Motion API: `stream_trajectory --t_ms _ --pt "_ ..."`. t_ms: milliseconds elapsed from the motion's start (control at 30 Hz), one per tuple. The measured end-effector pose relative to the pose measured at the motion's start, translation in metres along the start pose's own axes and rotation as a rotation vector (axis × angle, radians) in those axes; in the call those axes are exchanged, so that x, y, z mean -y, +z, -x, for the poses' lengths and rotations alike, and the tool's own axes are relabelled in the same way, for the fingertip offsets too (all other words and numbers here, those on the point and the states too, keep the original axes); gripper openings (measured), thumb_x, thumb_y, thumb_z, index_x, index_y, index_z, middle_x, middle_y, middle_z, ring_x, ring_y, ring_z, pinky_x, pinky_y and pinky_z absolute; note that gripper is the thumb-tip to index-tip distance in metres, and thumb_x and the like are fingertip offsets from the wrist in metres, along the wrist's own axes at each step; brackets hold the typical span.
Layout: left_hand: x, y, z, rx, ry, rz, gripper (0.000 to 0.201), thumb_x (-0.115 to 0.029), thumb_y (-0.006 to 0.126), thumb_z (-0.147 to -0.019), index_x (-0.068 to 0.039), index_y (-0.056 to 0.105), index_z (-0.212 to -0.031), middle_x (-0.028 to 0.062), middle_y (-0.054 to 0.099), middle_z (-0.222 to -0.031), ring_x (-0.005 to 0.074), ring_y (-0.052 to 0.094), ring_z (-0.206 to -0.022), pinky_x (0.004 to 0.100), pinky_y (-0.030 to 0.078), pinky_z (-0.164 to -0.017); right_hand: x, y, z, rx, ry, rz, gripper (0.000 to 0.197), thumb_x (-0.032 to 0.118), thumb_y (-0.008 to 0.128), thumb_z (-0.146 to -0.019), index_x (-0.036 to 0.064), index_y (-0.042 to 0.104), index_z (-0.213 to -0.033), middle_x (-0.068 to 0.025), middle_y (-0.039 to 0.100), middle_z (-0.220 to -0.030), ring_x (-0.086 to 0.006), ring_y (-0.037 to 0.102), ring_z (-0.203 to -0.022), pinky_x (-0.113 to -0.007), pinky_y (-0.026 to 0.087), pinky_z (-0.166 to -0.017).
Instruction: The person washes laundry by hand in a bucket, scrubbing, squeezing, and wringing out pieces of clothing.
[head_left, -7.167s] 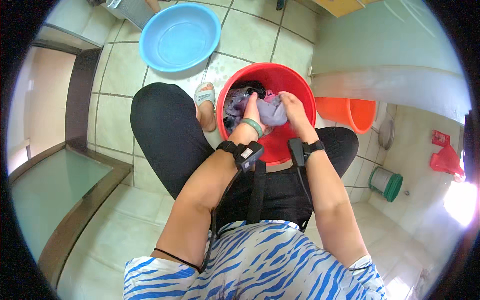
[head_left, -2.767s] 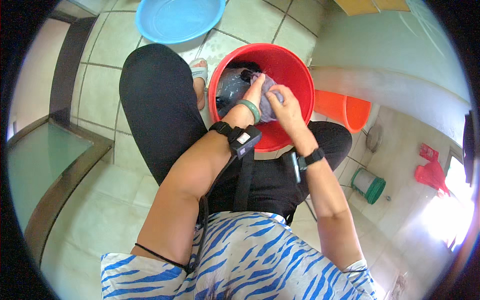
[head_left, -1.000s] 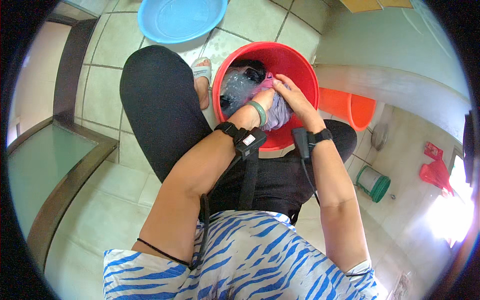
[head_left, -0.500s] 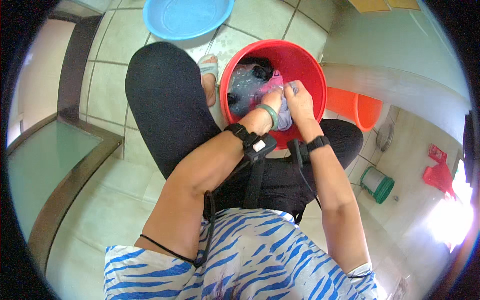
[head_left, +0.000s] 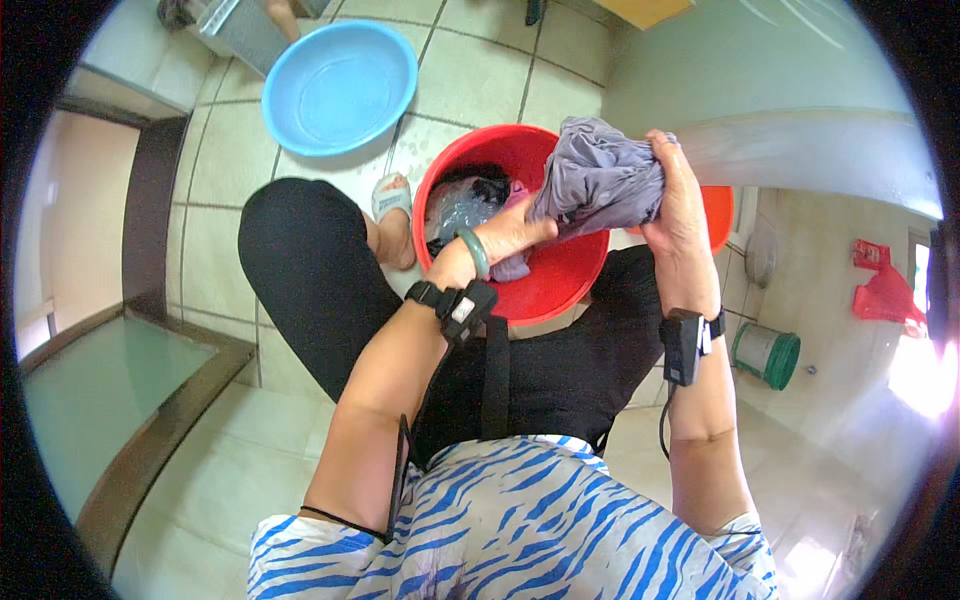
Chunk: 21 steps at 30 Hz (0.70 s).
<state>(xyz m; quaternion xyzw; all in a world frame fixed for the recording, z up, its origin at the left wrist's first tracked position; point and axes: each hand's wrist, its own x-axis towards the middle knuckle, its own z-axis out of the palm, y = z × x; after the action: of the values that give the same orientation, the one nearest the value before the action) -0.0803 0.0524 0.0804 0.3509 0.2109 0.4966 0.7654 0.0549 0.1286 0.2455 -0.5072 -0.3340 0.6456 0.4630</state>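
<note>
A bunched grey garment (head_left: 605, 175) hangs over the right side of the red bucket (head_left: 590, 265), between my two hands. My left hand (head_left: 510, 232), with a green bangle at its wrist, is closed on the garment's lower left part; its thumb shows and its fingers are partly hidden by cloth. Wrapped round the right end of the cloth is my right hand (head_left: 682, 200), fingers partly behind it. Part of the grey cloth hangs down into the bucket. Inside lie water (head_left: 465, 208), dark cloth (head_left: 490, 188) and a bit of pink cloth (head_left: 516, 192).
A blue basin (head_left: 342, 135) stands on the tiled floor beyond my left knee. Behind the garment, an orange-red bucket (head_left: 718, 215) shows in part. A green-and-white tub (head_left: 768, 355) and a red plastic bag (head_left: 885, 300) are at the right. Brown-framed glass (head_left: 120, 400) runs along the left.
Both hands have come up from inside the red bucket with the grey garment. My right hand has moved right and away from the left, spreading the cloth between them. The view has shifted slightly.
</note>
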Motion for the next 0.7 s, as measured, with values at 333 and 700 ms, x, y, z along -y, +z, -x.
stream_trajectory --t_ms 333,700 --pt "-0.024 0.022 0.013 -0.450 -0.603 -0.398 0.060 -0.036 0.074 -0.067 0.005 0.057 -0.107 0.0167 0.059 -0.109 0.0245 0.055 -0.103 0.0329 0.039 -0.093 0.055 0.030 0.034 0.134 -0.047 -0.263 0.017 0.022 0.057 -0.086 0.0073 0.054 -0.093 -0.0031 0.059 -0.087 -0.0163 0.058 -0.081 -0.031 0.047 -0.075" --pt "-0.008 -0.010 0.021 -0.903 -0.334 -0.885 0.044 -0.010 0.064 -0.067 0.001 0.050 -0.107 0.0197 0.059 -0.099 0.0306 0.057 -0.097 0.0355 0.043 -0.085 -0.106 -0.057 0.017 -0.049 -0.200 0.725 0.040 0.028 0.061 -0.082 0.0021 0.050 -0.112 -0.0118 0.055 -0.103 -0.0196 0.051 -0.095 -0.030 0.040 -0.086"
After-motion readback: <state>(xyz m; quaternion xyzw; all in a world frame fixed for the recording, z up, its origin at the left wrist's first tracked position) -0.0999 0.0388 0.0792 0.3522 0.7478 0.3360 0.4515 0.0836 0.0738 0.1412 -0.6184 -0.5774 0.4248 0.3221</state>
